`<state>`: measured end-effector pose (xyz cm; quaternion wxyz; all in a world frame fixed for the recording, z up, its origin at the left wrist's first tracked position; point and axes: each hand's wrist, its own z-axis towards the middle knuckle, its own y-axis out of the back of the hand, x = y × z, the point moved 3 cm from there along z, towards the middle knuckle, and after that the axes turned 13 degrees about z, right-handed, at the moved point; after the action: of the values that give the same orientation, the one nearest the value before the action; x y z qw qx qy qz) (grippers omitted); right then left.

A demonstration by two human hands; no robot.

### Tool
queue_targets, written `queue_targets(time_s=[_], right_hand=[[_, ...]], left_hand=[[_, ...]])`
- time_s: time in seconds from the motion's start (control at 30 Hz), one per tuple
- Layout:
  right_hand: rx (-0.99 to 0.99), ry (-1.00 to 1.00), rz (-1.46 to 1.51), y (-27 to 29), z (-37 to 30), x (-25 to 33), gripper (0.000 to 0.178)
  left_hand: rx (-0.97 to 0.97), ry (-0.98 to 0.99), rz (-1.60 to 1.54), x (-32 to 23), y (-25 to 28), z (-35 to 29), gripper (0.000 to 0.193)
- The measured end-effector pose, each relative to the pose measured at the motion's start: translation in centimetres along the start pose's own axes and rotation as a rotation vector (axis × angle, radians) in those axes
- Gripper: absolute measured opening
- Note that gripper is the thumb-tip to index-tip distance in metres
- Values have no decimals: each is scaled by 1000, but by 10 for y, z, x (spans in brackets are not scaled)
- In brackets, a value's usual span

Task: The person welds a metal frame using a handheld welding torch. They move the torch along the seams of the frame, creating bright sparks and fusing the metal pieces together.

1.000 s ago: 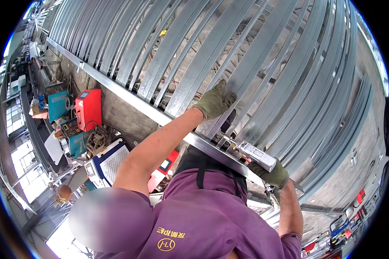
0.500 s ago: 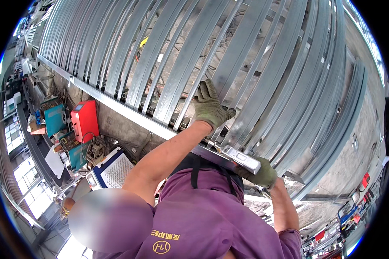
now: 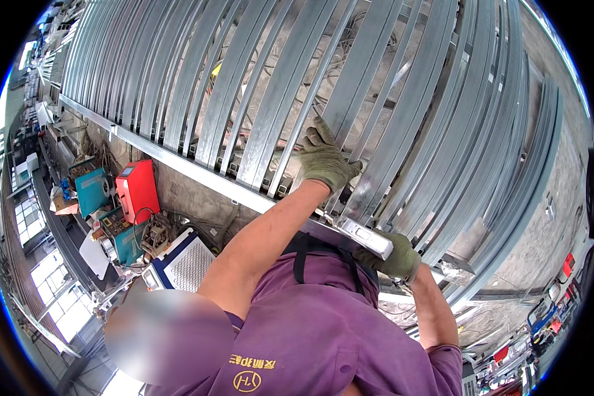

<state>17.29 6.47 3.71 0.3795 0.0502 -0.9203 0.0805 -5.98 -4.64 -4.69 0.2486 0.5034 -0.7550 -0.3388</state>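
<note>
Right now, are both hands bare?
No, the left hand on the steel bars and the right hand gripping a silvery piece both wear green gloves.

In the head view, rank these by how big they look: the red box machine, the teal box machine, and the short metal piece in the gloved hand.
1. Red box machine, largest.
2. Teal box machine, somewhat smaller.
3. Short metal piece in the right hand, smallest as seen, though it sits far nearer the camera, so true size is unsure.

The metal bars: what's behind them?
Through the gaps in the metal bars shows grey concrete ground with thin wires lying on it. The bars and the gloved hand cover the rest.
</note>
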Motion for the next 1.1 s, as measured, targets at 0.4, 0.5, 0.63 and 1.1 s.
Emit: queue_targets(time_s=[0.4,0.5,0.63,1.1], right_hand=[[5,-52,108,11,5,1,41],[-13,-12,93,20,12,14,43],[60,-55,187,21,35,44,41],[177,-154,194,-10,80,50,48]], left_hand=[[11,-136,-134,19,10,2,153],[-279,-301,-276,63,21,-4,95],[-822,-325,-288,153,43,-5,47],[-904,206,15,300,-42,0,64]])
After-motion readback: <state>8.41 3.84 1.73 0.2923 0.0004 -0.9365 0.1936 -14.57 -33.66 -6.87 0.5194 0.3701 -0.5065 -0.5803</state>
